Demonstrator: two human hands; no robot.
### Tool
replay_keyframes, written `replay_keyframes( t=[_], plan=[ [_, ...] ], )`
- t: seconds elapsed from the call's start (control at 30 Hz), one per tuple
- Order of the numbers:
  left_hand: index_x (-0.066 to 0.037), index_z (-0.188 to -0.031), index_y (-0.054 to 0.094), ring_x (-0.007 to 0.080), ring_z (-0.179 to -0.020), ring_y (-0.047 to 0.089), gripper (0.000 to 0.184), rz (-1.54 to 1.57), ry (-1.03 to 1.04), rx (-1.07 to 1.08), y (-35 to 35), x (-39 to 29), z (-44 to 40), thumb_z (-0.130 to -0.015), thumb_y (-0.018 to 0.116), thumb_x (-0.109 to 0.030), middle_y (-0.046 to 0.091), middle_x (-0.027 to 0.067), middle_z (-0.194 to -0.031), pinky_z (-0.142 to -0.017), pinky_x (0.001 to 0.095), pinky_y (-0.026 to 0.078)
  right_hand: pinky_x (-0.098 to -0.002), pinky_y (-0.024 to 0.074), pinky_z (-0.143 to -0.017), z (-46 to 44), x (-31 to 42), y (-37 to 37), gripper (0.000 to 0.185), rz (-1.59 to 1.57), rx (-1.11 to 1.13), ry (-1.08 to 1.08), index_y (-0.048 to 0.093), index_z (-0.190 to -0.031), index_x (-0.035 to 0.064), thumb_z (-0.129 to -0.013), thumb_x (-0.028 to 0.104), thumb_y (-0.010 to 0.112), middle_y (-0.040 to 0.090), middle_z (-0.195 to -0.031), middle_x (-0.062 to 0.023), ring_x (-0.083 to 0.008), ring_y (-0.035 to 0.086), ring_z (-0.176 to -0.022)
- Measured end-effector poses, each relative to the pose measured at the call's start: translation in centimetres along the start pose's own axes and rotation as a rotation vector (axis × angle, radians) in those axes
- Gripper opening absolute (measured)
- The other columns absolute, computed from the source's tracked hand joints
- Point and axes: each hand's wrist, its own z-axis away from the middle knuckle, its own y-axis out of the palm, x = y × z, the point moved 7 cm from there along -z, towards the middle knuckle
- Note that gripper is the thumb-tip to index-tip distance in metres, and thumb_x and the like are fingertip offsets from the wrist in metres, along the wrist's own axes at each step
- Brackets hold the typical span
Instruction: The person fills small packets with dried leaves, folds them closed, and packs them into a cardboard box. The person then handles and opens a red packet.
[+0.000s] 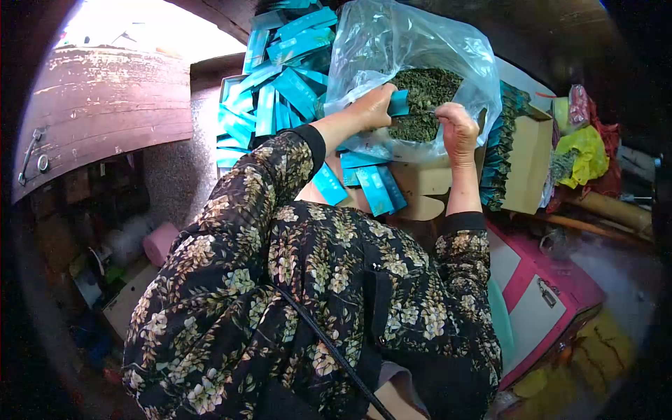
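My left hand (pixel 372 108) grips a small blue packet (pixel 399 103) at the mouth of a clear plastic bag (pixel 448 42). Dried green leaves (pixel 427 87) lie in the bag. Over the right side of the leaves is my right hand (pixel 458 127), its fingers curled together; what they hold is too small to make out. Several flat blue packets (pixel 374 189) rest just below the bag, near my body.
A heap of blue packets (pixel 294 91) fills a box at the left. Right of the bag, a cardboard box (pixel 528 164) stands beside a row of upright packets (pixel 498 157). Farther right are a yellow plastic bag (pixel 586 157) and a pink and white box (pixel 542 301).
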Motion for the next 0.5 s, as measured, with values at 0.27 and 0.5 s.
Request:
replay_keyframes(
  t=[0.27, 0.5],
  plan=[
    [-0.004, -0.108, 0.047, 0.0349, -0.095, 0.056, 0.064, -0.07, 0.155, -0.034, 1.6, -0.9, -0.9, -0.057, 0.081, -0.02, 0.056, 0.0193, -0.097, -0.081, 0.0381, 0.045, -0.0377, 0.0474, -0.056, -2.2, 3.5, 2.5, 0.006, 0.232, 0.317, -0.107, 0.056, -0.071, 0.0081, -0.072, 0.003, 0.054, 0.055, -0.071, -0.007, -0.0282, 0.059, -0.067],
    [-0.006, -0.106, 0.046, 0.0363, -0.094, 0.055, 0.061, 0.122, 0.229, -0.12, 0.1, -2.3, 0.2, -0.056, 0.079, -0.021, 0.056, 0.0187, -0.098, -0.08, 0.0408, 0.045, -0.0385, 0.0468, -0.058, -5.5, 7.1, 1.6, 0.007, 0.366, 0.403, -0.218, 0.054, -0.068, 0.0101, -0.072, 0.005, 0.052, 0.051, -0.071, -0.0072, -0.0269, 0.057, -0.069]
  ],
)
